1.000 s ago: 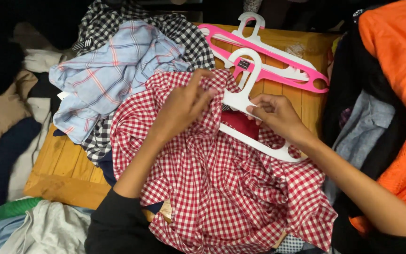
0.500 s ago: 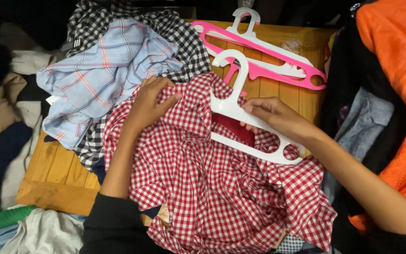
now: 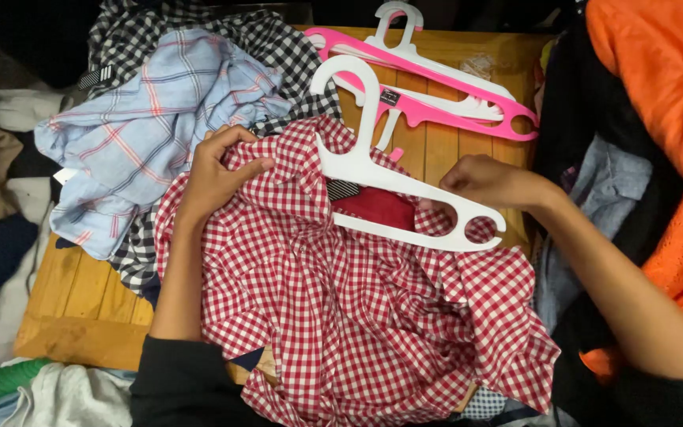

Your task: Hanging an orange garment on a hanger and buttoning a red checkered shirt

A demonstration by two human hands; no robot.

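Head view: a red checked shirt [image 3: 357, 316] lies crumpled on the wooden counter [image 3: 81, 316], with a white hanger [image 3: 389, 178] lying across its collar. The left hand [image 3: 215, 170] pinches the collar fabric at one shoulder. The right hand [image 3: 484, 180] grips the hanger's far arm, which sits partly inside the neck opening. The shirt is not yet hung: neither shoulder sits on the hanger. A pink hanger [image 3: 436, 95] and a pale blue plaid shirt [image 3: 152, 134] lie nearby.

We count three hangers: two white hangers [image 3: 393, 178] [image 3: 424, 87] and one pink hanger [image 3: 468, 107]. We see three checked shirts: one red gingham shirt [image 3: 357, 316], one pale blue plaid shirt [image 3: 152, 134], one black-and-white checked shirt [image 3: 278, 47].
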